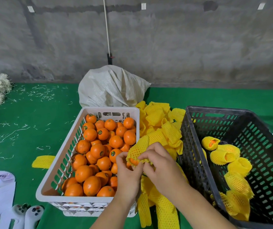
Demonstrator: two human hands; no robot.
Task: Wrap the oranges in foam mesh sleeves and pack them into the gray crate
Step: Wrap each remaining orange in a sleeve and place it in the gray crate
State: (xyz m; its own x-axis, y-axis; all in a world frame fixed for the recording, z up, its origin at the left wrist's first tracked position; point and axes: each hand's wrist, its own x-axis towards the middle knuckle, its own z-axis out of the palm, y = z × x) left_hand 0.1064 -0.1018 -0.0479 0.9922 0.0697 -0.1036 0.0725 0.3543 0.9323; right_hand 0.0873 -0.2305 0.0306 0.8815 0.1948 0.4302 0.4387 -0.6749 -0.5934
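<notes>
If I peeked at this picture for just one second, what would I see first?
First the white crate heaped with bright oranges, left of middle on the green floor. Beside it, both hands, left hand and right hand, pull a yellow foam sleeve over one orange. On the right, the gray crate holds a few wrapped oranges, with a pile of spare sleeves between the crates.

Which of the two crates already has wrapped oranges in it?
The dark gray crate on the right; it holds sleeved oranges, while the white crate holds only bare ones.
</notes>
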